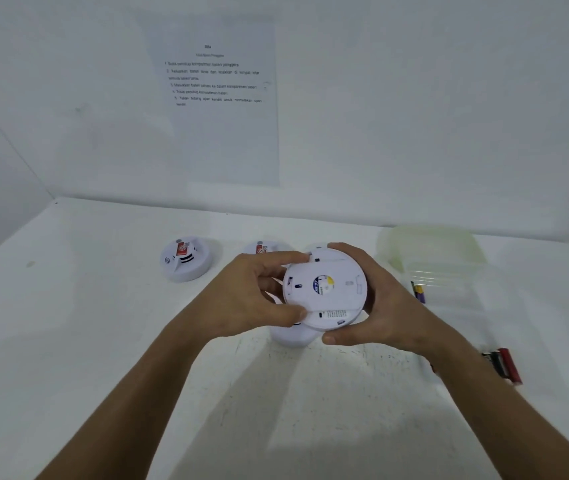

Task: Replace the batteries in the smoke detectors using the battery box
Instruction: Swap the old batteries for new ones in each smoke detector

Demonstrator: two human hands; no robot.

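Held item: one white round smoke detector (324, 289), raised above the desk (86, 341) at its centre, back side turned up toward the person, a small blue and yellow sticker (323, 285) at its middle.

Left hand (255, 296): fingers (276, 259) curled over the far left rim, thumb pressed on the near left edge; it grips the detector.

Right hand (376, 299): fingers wrapped round the far right rim, thumb under the near edge; it also grips the detector.

Beneath the held item: a further white round piece (293, 337) resting on the desk, mostly hidden; what it is cannot be told.

On the desk, left rear: a second smoke detector (186, 259), face up, with a red label. Just behind the left hand: a third smoke detector (264, 249), partly hidden, red label showing.

Right rear: a clear plastic box (445, 268) with a pale lid (428, 244) leaning behind it; batteries (418, 292) visible at its left wall.

Right, near the forearm: loose red and black batteries (504, 365) lying on the desk.

Wall: a printed sheet of paper (217, 109) bearing numbered lines.
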